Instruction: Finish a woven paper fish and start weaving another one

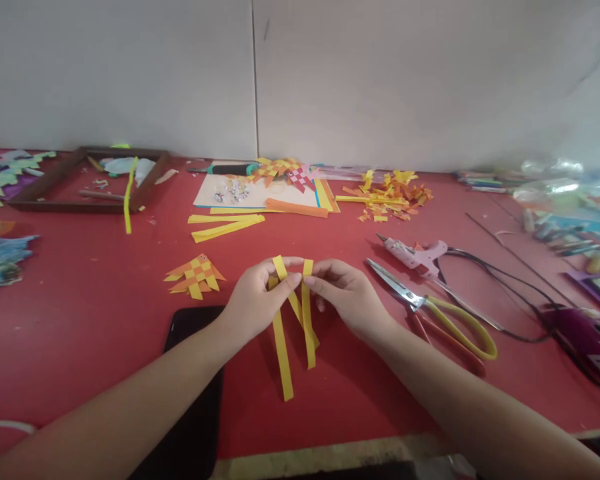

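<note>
Between thumb and fingers, my left hand (257,297) pinches yellow paper strips (283,353) whose long ends hang down toward me. My right hand (347,293) is closed on another yellow paper strip (308,320), close beside the left fingertips. The fingers partly hide how the strips cross or fold. Left of my hands lies a woven orange and yellow paper fish (199,275). Scissors (405,293) with a yellow and a red handle rest just right of my right hand, blades partly apart.
A pink glue gun (415,255) and its black cord lie at the right. A black flat object (195,393) sits under my left forearm. Farther back are loose yellow strips (225,227), paper scraps (395,193), stacked sheets (260,190) and a brown frame (87,207).
</note>
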Motion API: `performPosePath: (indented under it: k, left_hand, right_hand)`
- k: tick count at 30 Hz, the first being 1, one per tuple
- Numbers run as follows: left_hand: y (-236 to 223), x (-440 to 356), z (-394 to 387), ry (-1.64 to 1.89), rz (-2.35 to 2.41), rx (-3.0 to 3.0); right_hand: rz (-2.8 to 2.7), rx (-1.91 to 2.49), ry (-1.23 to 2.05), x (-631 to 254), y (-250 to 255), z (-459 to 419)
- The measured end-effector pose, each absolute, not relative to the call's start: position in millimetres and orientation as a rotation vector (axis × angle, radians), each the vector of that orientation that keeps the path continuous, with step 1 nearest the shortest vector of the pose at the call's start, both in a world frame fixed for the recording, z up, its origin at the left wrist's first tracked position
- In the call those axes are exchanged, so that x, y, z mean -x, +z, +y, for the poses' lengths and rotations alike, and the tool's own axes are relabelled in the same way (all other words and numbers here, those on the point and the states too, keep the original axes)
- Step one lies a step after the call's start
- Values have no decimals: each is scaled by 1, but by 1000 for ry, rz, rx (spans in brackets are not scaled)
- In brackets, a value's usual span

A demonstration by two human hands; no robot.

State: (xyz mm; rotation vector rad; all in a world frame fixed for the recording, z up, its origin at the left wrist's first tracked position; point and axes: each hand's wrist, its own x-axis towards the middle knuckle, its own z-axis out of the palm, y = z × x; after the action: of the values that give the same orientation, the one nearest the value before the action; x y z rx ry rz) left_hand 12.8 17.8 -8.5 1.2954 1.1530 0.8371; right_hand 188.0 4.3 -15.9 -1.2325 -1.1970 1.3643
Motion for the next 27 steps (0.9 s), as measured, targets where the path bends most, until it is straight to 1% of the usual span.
performPosePath:
  k: [2, 7, 9, 12, 14, 17, 22, 24, 27]
  left_hand:
    - [-10, -11, 15, 862, 1207, -1531]
    - [-9, -8, 7, 1122, 1305, -2035]
    - [-3, -7, 4, 1095, 1289, -2089]
    - [5, -7, 0, 871, 1153, -1941]
    - [6, -8, -1, 792, 1103, -1910]
    - [4, -10, 1, 804, 1094, -1858]
    - [0, -9, 11, 850, 1078, -1443]
    - [0, -9, 13, 846, 1098, -1343]
    - [-1, -10, 15, 847, 1123, -1347]
  right_hand:
    - [-1143, 1236, 1353, -190, -17, 5]
    - [-812, 1175, 1376, -195, -13, 9]
    - [-720, 1147, 1343, -196, -11, 10]
    - [-652, 1104, 1267, -196, -10, 10]
    - [-633, 1070, 1241, -195, -9, 11]
    - [-611, 1037, 1226, -196, -9, 11]
    - [-626, 990, 1208, -199, -9, 12]
    - [-736, 929, 1188, -200, -9, 10]
    - [-997, 907, 1098, -200, -10, 3]
